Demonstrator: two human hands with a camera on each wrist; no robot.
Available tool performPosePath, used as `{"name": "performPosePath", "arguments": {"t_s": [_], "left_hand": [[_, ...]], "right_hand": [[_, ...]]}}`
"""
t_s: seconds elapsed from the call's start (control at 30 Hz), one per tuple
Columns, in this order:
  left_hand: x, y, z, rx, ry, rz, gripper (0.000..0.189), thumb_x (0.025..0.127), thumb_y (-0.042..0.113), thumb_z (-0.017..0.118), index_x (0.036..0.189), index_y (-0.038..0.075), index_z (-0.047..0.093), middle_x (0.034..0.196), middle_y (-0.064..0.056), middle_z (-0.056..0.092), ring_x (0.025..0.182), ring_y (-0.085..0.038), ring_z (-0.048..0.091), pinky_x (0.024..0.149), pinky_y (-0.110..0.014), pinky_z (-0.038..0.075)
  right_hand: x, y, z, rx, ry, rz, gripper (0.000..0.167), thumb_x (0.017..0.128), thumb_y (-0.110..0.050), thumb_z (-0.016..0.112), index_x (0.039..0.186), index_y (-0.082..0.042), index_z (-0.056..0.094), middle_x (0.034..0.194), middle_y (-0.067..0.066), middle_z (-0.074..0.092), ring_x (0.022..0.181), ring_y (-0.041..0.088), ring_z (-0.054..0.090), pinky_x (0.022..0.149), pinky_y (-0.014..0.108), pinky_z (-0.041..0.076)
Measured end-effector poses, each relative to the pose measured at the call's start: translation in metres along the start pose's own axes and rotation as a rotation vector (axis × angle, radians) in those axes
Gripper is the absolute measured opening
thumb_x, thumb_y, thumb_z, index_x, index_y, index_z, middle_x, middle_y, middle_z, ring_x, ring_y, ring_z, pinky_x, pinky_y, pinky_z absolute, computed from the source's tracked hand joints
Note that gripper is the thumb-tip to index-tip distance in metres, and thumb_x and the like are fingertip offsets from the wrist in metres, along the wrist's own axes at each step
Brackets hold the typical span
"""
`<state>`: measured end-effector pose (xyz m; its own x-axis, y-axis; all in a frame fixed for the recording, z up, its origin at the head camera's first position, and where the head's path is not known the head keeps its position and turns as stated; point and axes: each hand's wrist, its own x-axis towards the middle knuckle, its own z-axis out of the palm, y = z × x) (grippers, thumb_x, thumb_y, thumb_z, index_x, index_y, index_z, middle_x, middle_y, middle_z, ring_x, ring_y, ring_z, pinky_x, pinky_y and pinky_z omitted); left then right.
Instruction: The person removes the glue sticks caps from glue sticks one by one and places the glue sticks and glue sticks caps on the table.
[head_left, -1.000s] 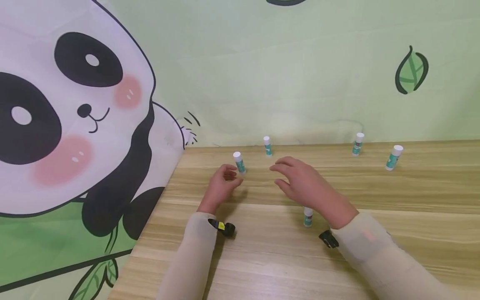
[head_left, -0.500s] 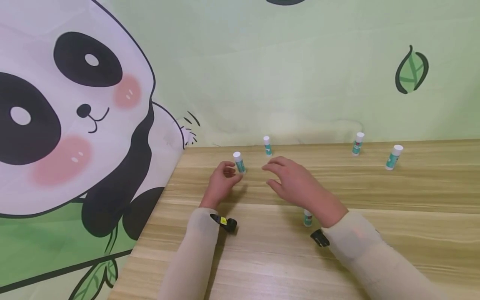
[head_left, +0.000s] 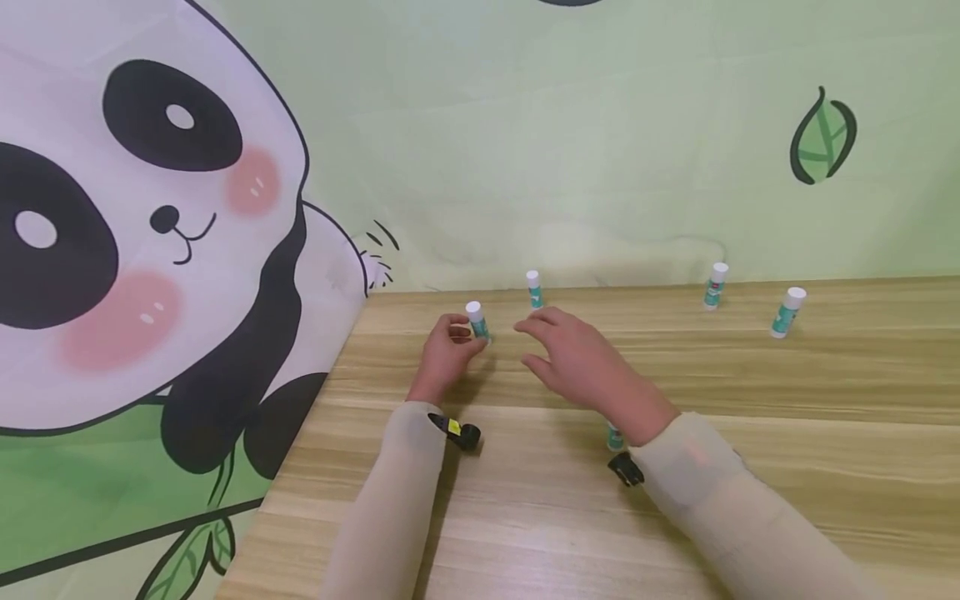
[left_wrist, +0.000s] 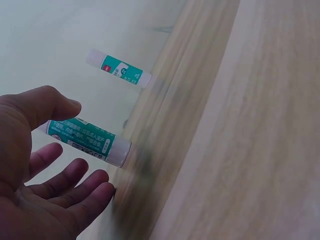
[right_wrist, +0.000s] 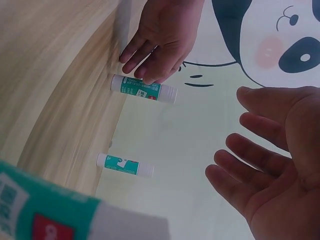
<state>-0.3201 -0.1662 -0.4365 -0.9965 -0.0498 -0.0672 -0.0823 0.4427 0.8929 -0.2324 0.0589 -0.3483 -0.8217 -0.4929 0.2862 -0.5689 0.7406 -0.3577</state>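
Observation:
My left hand point(head_left: 446, 354) is at a white-capped teal glue stick point(head_left: 477, 322) standing upright on the table. In the left wrist view its thumb overlaps this glue stick point(left_wrist: 82, 140), while the loosely bent fingers lie spread on the other side. My right hand point(head_left: 581, 358) hovers over the table to the right, thumb and fingers apart, holding nothing. Behind it stands a smaller glue stick point(head_left: 534, 287), seen also in the right wrist view. A nearer glue stick point(head_left: 615, 437) is partly hidden under the right wrist; it looms large in the right wrist view.
Two more glue sticks, one point(head_left: 716, 286) near the back edge and another point(head_left: 787, 312) farther right, stand upright on the wood-grain table point(head_left: 525, 517). A green backdrop point(head_left: 600, 167) with a painted panda rises directly behind the table.
My right hand has moved left, nearer the left hand and the smaller glue stick. The left hand has edged forward and right, its thumb now overlapping its glue stick. The glue sticks have stayed put.

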Motion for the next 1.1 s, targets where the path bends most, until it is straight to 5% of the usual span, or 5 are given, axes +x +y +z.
{"name": "performPosePath", "arguments": {"t_s": [1.1], "left_hand": [[0.017, -0.005, 0.009, -0.112, 0.054, -0.004, 0.046, 0.086, 0.022, 0.072, 0.124, 0.011, 0.049, 0.120, -0.010, 0.056, 0.111, -0.025, 0.058, 0.094, -0.038, 0.048]], "right_hand": [[0.015, -0.005, 0.012, 0.050, -0.018, -0.003, 0.050, 0.091, -0.027, 0.066, 0.134, -0.004, 0.054, 0.132, 0.015, 0.056, 0.117, 0.032, 0.059, 0.098, 0.045, 0.049]]}}
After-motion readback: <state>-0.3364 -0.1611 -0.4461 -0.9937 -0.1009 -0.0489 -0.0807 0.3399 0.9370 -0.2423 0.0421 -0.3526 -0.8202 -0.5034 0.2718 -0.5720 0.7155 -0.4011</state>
